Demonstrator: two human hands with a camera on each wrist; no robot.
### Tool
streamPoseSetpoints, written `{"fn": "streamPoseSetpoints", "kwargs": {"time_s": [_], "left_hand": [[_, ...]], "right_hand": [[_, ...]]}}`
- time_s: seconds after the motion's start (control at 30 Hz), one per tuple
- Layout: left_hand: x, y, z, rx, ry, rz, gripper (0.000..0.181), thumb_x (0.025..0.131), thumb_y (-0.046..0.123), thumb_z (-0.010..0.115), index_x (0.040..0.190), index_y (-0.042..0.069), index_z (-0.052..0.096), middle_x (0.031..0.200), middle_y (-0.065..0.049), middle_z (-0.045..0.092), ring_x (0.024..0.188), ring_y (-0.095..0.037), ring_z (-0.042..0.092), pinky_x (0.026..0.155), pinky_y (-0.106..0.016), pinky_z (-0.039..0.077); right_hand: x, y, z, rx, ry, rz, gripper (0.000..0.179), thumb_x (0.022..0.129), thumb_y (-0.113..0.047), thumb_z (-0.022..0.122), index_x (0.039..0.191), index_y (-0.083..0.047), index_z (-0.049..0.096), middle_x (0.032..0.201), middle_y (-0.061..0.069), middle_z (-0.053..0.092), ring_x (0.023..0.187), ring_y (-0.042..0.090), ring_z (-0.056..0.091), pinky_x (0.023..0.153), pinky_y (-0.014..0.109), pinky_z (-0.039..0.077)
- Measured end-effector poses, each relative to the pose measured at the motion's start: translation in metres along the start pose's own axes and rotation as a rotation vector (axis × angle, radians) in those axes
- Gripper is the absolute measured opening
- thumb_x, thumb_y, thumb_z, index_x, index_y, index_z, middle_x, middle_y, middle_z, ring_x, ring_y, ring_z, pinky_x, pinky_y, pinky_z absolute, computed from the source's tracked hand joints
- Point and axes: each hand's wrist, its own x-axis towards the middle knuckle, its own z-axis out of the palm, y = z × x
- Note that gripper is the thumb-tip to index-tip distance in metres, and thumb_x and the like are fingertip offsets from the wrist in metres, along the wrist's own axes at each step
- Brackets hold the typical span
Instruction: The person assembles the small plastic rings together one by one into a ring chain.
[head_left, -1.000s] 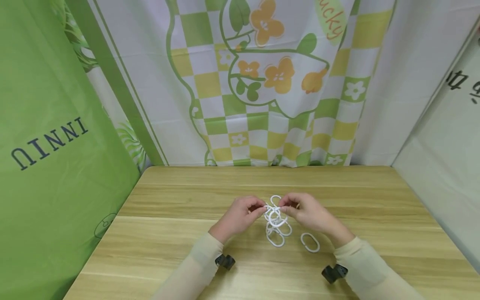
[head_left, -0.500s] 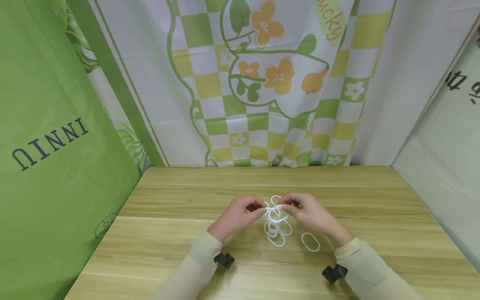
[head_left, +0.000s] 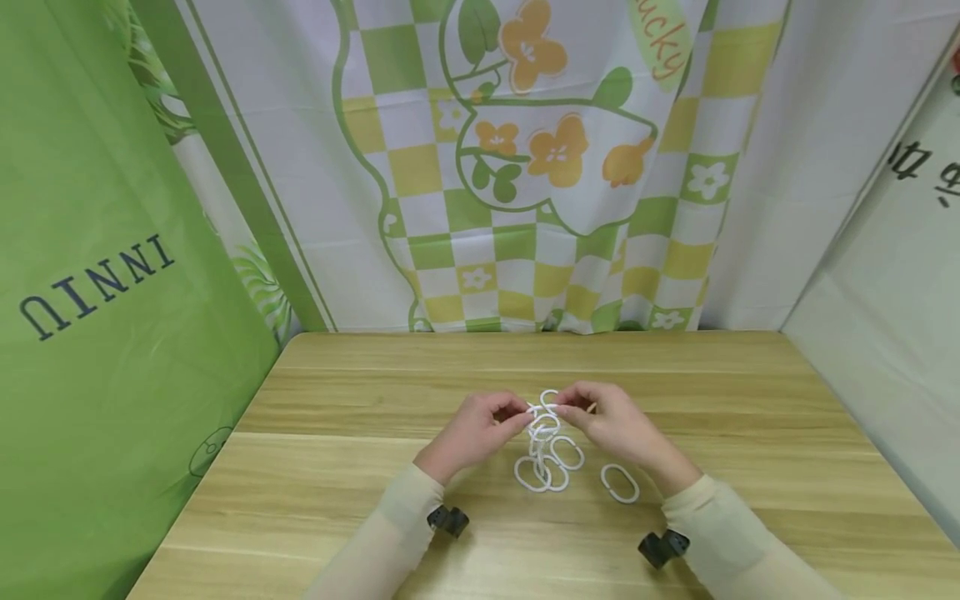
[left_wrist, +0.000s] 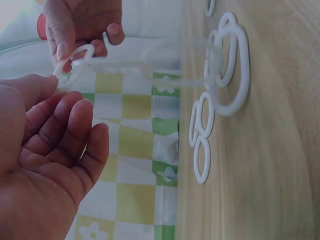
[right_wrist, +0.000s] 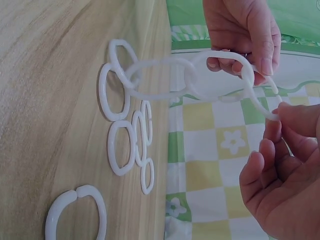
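Note:
My left hand point(head_left: 480, 429) and right hand point(head_left: 615, 421) face each other above the table, each pinching one white plastic curtain ring point(right_wrist: 257, 104) between thumb and fingertips. That ring is oval with a gap in it, and the gap lies between the two hands. A short chain of linked rings point(right_wrist: 220, 54) hangs from it, its lower end reaching down to the tabletop. In the left wrist view the hanging links point(left_wrist: 150, 65) look blurred. Beneath and behind the hands lie several more white rings point(right_wrist: 110, 145), some close together or overlapping.
One single ring point(head_left: 606, 475) lies apart on the wooden table point(head_left: 337, 500), near my right wrist. Patterned curtain cloth point(head_left: 495, 250) hangs behind the table's far edge. A green cloth point(head_left: 112, 375) is at the left and a pale one point(head_left: 892, 358) at the right.
The hanging links have swung and spread, and a ring now shows farther left below the hands. My right hand has shifted slightly up and left. Both hands keep pinching.

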Motion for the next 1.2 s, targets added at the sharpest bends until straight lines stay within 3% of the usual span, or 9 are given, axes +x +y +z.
{"fn": "streamPoseSetpoints", "kwargs": {"time_s": [0.1,0.23,0.57,0.9,1.1,1.2], "left_hand": [[0.000,-0.001,-0.004,0.013,0.015,-0.009,0.017,0.097,0.021,0.064,0.101,0.006,0.072,0.089,0.000,0.070,0.077,-0.007,0.061,0.067,-0.026,0.052],[0.000,-0.002,-0.008,0.009,0.032,-0.001,0.017,0.098,0.022,0.064,0.100,0.007,0.072,0.088,0.003,0.070,0.076,-0.007,0.062,0.066,-0.026,0.053],[0.000,-0.005,-0.017,-0.007,0.069,0.034,0.016,0.096,0.017,0.066,0.099,0.003,0.072,0.087,-0.005,0.070,0.074,-0.007,0.061,0.064,-0.025,0.052],[-0.003,-0.005,-0.026,-0.006,0.082,-0.014,0.018,0.097,0.024,0.064,0.099,0.008,0.072,0.092,-0.008,0.071,0.078,-0.007,0.062,0.067,-0.026,0.052],[-0.002,-0.007,-0.030,0.005,0.092,-0.010,0.020,0.097,0.022,0.064,0.100,0.004,0.072,0.089,-0.001,0.070,0.078,-0.008,0.062,0.067,-0.026,0.052],[-0.002,-0.008,-0.032,0.017,0.102,-0.019,0.019,0.097,0.022,0.065,0.099,0.005,0.072,0.087,0.003,0.069,0.077,-0.008,0.061,0.067,-0.026,0.052]], "right_hand": [[0.001,0.000,0.000,0.019,-0.006,0.018,0.015,0.097,-0.026,0.064,0.102,-0.013,0.070,0.088,-0.002,0.065,0.081,0.021,0.057,0.065,0.035,0.047],[0.007,0.008,0.000,0.040,0.014,0.030,0.018,0.098,-0.025,0.062,0.102,-0.009,0.070,0.090,0.004,0.065,0.081,0.020,0.055,0.067,0.035,0.046],[0.042,0.039,0.006,-0.015,-0.004,0.048,0.017,0.096,-0.018,0.063,0.101,-0.003,0.069,0.089,0.007,0.066,0.079,0.017,0.056,0.071,0.034,0.046],[0.088,0.065,0.017,-0.195,-0.138,0.008,0.010,0.088,-0.006,0.065,0.096,-0.001,0.069,0.082,0.002,0.064,0.077,0.016,0.058,0.074,0.036,0.049],[0.103,0.068,0.022,-0.254,-0.218,0.071,0.015,0.083,-0.006,0.071,0.097,-0.002,0.068,0.090,0.005,0.068,0.085,0.020,0.061,0.079,0.039,0.050],[0.108,0.068,0.025,-0.273,-0.239,0.105,0.013,0.082,-0.006,0.072,0.094,-0.004,0.067,0.090,0.004,0.067,0.082,0.020,0.060,0.075,0.036,0.050]]}}
